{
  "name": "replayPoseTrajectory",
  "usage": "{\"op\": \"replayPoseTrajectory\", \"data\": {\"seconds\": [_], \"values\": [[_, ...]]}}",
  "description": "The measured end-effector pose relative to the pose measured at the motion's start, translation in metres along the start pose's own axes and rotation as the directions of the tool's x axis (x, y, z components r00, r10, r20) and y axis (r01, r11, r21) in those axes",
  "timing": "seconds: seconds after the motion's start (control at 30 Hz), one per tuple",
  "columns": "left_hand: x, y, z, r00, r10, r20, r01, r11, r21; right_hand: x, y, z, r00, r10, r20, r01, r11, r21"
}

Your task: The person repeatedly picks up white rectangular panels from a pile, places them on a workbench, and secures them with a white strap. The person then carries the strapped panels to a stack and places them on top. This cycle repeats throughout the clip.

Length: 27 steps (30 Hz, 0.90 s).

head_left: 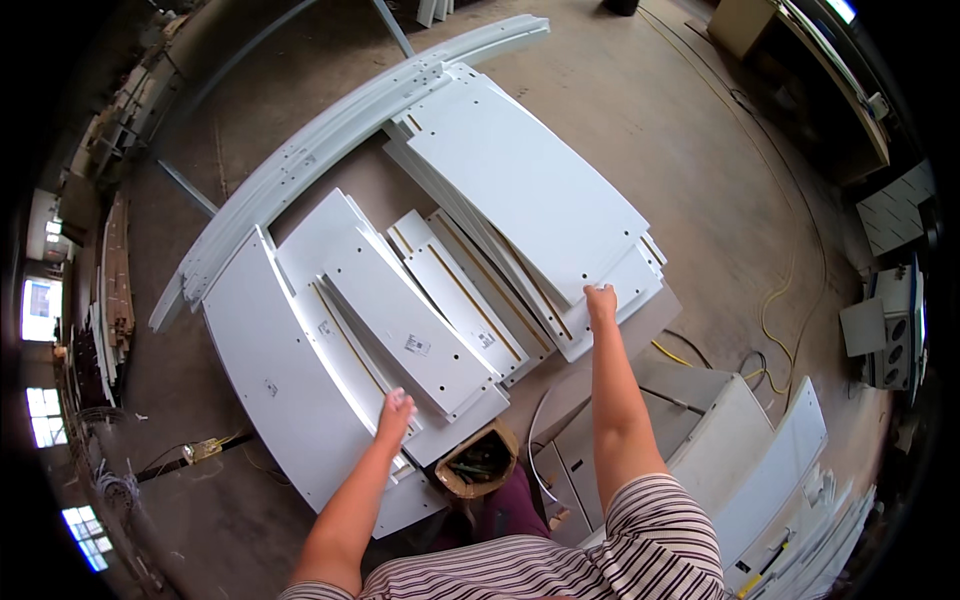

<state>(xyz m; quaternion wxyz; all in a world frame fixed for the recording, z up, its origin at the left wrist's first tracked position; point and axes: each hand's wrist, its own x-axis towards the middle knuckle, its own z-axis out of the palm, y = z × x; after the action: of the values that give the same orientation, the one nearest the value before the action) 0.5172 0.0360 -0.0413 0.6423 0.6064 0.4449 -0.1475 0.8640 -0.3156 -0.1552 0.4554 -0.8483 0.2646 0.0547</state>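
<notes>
My right hand (600, 298) is closed on the near corner of a large white panel (530, 180), which lies on top of a stack of similar panels. My left hand (396, 408), fingers curled, is at the near end of a narrow white panel strip (345, 335) with a brown line along it. Whether it grips that strip is hidden. Right of it lies a tapered white panel (400, 320) with a label and dark holes. A longer white panel (265, 370) lies to the left, and narrow brown-lined strips (465, 300) lie between the stacks.
A long curved white rail (300, 150) borders the panels on the far side. An open cardboard box (480, 460) with dark pieces stands by my legs. Grey cabinets (640, 420) are at the right. Yellow and dark cables (768, 310) cross the concrete floor.
</notes>
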Motion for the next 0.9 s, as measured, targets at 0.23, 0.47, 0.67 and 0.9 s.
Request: {"op": "replayPoseTrajectory", "data": {"seconds": [0.23, 0.47, 0.67, 0.9], "values": [[-0.071, -0.04, 0.037, 0.979, -0.15, 0.136, 0.139, 0.987, 0.081, -0.055, -0.031, 0.08, 0.907, 0.217, 0.362, -0.331, 0.897, 0.293], [-0.091, -0.036, 0.044, 0.958, -0.163, 0.235, 0.139, 0.984, 0.115, -0.096, -0.083, 0.118, 0.758, 0.543, 0.363, -0.619, 0.421, 0.663], [-0.092, -0.034, 0.041, 0.967, -0.136, 0.215, 0.119, 0.989, 0.091, -0.113, -0.079, 0.151, 0.68, 0.375, 0.63, -0.688, 0.03, 0.725], [-0.101, 0.0, 0.035, 0.986, -0.013, 0.164, 0.018, 0.999, -0.029, -0.151, -0.071, 0.105, 0.852, 0.128, 0.508, -0.522, 0.14, 0.841]]}}
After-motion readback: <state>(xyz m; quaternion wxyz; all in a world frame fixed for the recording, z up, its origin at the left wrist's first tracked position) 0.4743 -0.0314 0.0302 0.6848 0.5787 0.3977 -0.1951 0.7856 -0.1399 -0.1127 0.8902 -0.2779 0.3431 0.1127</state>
